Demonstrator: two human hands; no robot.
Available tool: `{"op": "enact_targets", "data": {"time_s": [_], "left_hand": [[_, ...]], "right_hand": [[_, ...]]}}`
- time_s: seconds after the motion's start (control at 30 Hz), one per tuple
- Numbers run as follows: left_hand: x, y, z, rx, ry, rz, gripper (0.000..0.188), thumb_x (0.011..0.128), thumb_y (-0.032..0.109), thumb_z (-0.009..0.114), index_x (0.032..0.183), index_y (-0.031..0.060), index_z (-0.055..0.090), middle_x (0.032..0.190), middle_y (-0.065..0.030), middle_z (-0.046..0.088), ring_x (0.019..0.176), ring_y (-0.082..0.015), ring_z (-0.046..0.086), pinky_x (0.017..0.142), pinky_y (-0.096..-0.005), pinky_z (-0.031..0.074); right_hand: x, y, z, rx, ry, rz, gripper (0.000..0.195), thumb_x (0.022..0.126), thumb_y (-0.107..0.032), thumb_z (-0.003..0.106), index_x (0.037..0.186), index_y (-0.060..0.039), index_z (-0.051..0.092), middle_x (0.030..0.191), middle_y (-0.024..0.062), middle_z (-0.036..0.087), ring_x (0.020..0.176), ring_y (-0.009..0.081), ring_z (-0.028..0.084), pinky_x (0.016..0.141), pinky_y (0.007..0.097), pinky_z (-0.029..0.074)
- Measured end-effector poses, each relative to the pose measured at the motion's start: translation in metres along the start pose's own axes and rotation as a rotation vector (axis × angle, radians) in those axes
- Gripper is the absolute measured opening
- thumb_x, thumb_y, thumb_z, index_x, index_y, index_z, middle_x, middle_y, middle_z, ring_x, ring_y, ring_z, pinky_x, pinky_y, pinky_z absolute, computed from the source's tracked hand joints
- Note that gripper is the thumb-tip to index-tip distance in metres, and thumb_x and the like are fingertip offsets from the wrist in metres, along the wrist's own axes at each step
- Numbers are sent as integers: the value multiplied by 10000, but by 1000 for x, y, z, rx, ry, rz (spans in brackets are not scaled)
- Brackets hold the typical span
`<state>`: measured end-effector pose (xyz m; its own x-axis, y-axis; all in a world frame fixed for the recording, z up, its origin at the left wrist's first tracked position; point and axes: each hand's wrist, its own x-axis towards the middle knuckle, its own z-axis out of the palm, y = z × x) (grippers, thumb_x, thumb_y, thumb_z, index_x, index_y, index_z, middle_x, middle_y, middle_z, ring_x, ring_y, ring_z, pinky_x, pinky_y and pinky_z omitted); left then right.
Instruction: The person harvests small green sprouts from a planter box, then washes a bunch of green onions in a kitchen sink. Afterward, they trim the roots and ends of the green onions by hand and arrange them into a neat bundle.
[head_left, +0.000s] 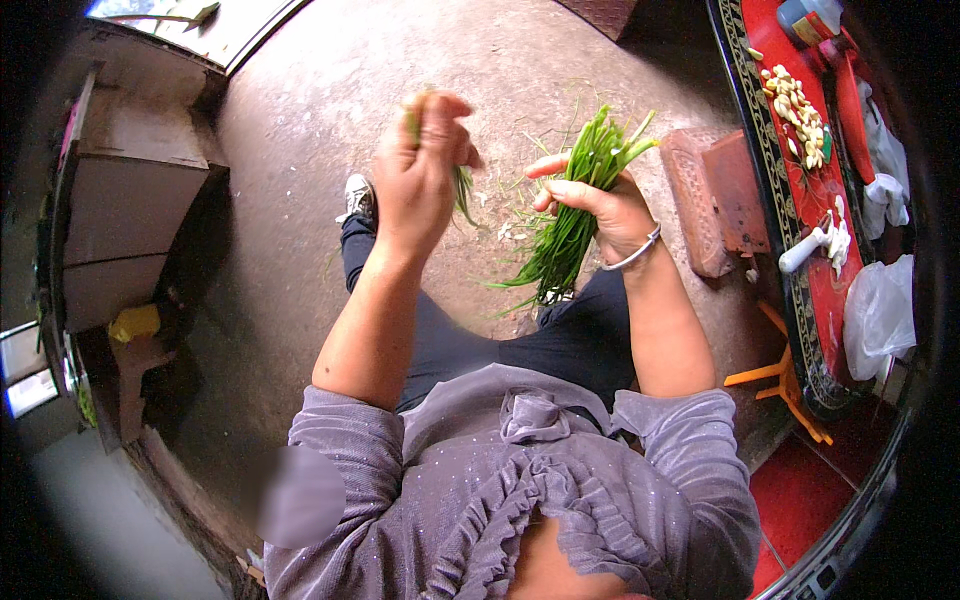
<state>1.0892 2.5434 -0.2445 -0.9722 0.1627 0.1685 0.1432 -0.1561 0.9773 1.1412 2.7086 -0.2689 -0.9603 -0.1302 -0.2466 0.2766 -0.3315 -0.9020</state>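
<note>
A thick bunch of long green stalks, like garlic chives, lies in the grip of my right hand, with the cut ends pointing up and the thin leaves hanging down. My right thumb and index finger reach towards the left. To the left of it, my left hand is raised and blurred, its fingers bent round a few green strands that stick out on its right side. The two hands are apart. Loose green bits and pale scraps lie on the floor below.
At the right stands a red-topped table with peeled garlic cloves, a white-handled tool and a clear plastic bag. A reddish carved block stands beside it on the floor. A cabinet is at the left.
</note>
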Motion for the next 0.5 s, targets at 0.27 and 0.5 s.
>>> {"op": "enact_targets", "data": {"time_s": [0.27,0.5], "left_hand": [[-3,-7,22,415,-210,29,129,771,99,550,857,2,557,700,2,542,649,-40,485,580,-180,396],[-7,5,-1,233,-18,-80,109,793,104,515,816,-1,539,678,-14,555,600,-59,474,542,-192,386]], "right_hand": [[-1,1,2,77,19,23,207,679,-93,627,852,4,566,772,72,594,688,158,574,648,255,451],[8,4,-10,125,103,-137,107,718,-80,557,804,-18,540,811,113,588,785,198,563,727,300,431]]}}
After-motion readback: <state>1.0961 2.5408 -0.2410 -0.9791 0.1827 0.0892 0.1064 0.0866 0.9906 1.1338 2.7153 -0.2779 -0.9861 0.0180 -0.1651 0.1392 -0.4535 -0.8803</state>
